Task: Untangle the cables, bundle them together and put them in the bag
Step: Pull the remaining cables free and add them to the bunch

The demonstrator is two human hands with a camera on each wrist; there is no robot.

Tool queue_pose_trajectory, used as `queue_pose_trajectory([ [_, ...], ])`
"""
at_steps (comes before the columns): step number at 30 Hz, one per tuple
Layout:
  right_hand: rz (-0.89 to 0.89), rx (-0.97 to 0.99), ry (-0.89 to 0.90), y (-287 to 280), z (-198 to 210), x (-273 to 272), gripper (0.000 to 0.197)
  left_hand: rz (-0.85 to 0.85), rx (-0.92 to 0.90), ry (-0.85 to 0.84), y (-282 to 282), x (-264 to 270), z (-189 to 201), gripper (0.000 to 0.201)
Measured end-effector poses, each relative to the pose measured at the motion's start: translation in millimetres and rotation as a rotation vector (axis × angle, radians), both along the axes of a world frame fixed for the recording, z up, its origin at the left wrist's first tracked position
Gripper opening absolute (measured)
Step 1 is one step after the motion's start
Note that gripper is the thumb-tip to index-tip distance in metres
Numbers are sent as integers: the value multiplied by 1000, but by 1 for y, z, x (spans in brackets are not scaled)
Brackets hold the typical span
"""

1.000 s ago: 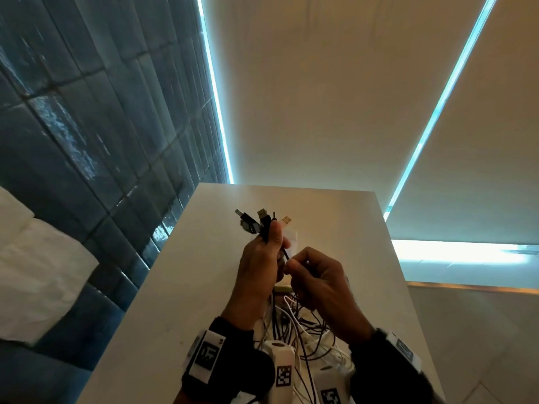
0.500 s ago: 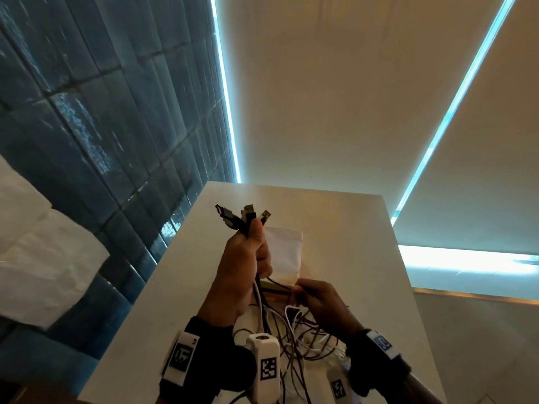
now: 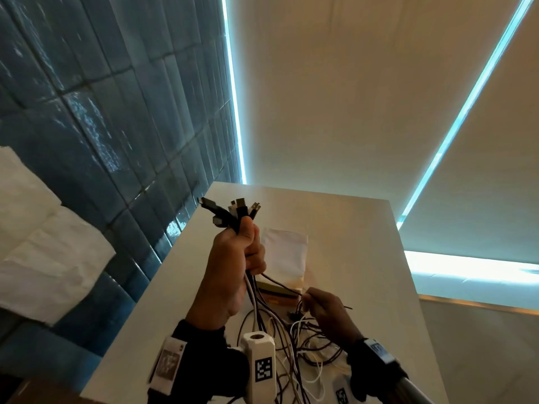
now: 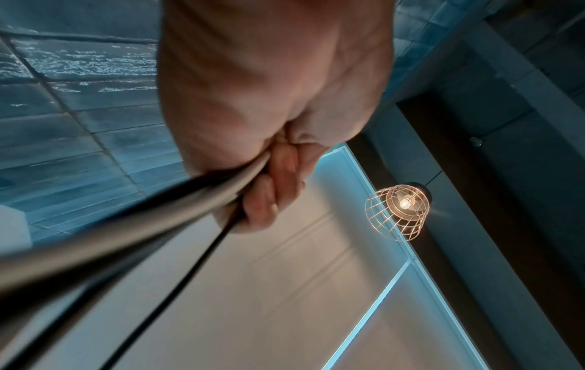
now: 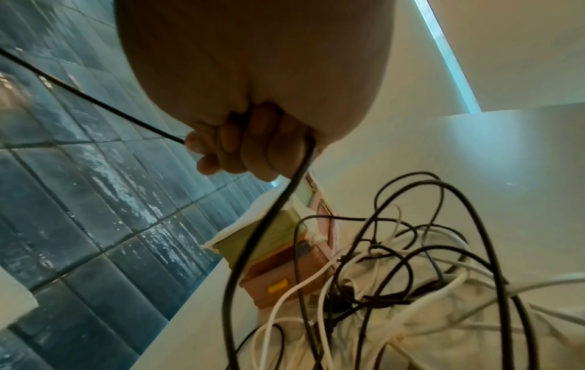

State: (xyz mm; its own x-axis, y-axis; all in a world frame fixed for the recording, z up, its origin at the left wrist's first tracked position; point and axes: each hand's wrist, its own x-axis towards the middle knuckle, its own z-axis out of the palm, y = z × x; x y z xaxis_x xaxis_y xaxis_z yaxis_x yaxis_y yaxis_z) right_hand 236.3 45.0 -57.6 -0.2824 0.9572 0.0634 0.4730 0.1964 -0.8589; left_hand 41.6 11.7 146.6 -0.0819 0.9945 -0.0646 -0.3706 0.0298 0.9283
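Mid-untangling: the left hand (image 3: pixel 233 258) gripped the gathered cables (image 3: pixel 280 339) upright; the right hand (image 3: pixel 323 310), at 4 o'clock, pinched one black cable (image 5: pixel 95 100), which probably needed drawing free next.

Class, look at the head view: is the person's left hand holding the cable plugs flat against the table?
No: the left hand grips the cable plugs raised above the table, cables hanging down.
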Motion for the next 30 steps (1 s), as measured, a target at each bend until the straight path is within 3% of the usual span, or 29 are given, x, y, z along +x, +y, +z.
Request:
queue_pose_trajectory([
  [6, -99, -71, 73, 6, 10, 2, 42, 54, -6, -78, 3, -2, -6, 38],
  [11, -247, -50, 362, 9, 77, -4, 28, 79, -64, -172, 5, 2, -10, 36],
  [15, -132, 95, 510, -4, 132, -16, 23, 73, -148, -82, 6, 8, -13, 36],
  [18, 29, 180, 488, -20, 156, -24, 22, 29, -188, 27, 6, 12, -12, 34],
  [20, 130, 122, 481, -27, 159, -27, 22, -44, -189, -31, 5, 13, -9, 35],
  [22, 204, 34, 489, -31, 153, -28, 23, -111, -168, -210, 4, 11, -6, 38],
  [25, 214, 0, 446, -26, 130, -25, 24, -130, -109, -404, 3, 7, -4, 37],
  [30, 213, -71, 379, -14, 94, -20, 29, -96, -68, -401, 4, 9, -10, 32],
])
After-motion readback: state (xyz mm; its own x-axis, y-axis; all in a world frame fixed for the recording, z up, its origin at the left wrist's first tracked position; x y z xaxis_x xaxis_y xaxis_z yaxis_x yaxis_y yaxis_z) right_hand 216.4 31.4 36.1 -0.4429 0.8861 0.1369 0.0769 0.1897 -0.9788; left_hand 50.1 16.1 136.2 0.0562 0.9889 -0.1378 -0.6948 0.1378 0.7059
